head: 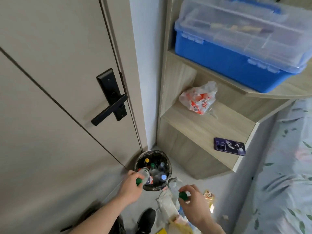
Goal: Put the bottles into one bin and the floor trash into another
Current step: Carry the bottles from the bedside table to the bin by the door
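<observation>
Both hands closed on bottles. Our left hand [130, 187] grips a clear bottle with a green cap [143, 177] near its cap end; the bottle is tilted, its base over the bin's near left rim. Our right hand [194, 204] holds a second green-capped bottle [174, 185] by the cap end, fingers [185, 189] curled around the cap; its base points toward the bin, just outside the near right rim.

Bin [152, 189]: round, black liner, standing on the floor in the corner between the door [50, 81] and the wooden shelf unit [202, 129]. Several bottles inside, caps yellow, green, blue, white.

Floor trash [168, 206]: white paper and wrappers piled on the floor just beside the bin's near side, under our right hand.

Middle shelf: crumpled plastic bag [198, 98] near the back, phone [229, 146] at the front edge. Upper shelf: blue storage box [228, 56].

Black shoe [146, 218] at the bottom edge of view.
</observation>
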Tool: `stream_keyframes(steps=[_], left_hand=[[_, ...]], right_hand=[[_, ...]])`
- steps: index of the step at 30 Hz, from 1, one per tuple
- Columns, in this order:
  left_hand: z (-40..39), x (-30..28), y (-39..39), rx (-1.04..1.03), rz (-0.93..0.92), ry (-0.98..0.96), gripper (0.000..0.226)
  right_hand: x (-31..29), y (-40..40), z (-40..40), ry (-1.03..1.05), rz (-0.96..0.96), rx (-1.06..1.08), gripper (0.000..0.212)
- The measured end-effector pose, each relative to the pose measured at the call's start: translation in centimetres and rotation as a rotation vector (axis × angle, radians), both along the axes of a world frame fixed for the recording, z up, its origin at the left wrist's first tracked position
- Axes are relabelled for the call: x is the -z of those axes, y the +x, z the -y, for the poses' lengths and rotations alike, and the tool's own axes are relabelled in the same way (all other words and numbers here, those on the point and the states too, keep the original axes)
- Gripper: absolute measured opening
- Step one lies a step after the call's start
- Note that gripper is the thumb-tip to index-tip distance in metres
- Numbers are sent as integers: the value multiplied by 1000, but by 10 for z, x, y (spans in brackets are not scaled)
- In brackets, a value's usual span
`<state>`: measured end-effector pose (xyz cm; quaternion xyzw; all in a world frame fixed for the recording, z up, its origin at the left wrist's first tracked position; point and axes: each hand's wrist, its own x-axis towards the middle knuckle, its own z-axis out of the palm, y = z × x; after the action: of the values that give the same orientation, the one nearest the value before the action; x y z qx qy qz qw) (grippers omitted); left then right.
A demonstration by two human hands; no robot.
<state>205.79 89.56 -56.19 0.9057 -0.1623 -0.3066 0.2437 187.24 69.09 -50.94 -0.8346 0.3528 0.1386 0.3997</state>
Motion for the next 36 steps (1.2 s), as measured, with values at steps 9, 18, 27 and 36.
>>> stream_keyframes(steps=[9, 18, 27, 36], left_hand=[[26, 142, 57, 137, -11, 42, 20], [42, 240, 78, 211, -41, 104, 22], [29, 267, 83, 283, -43, 136, 45], [11, 251, 83, 216, -77, 100, 52]], right_hand=[[137, 86, 5, -9, -73, 13, 24], [236, 131, 19, -23, -116, -97, 31], [280, 144, -5, 70, -181, -137, 50], [273, 137, -29, 193, -247, -102, 73]])
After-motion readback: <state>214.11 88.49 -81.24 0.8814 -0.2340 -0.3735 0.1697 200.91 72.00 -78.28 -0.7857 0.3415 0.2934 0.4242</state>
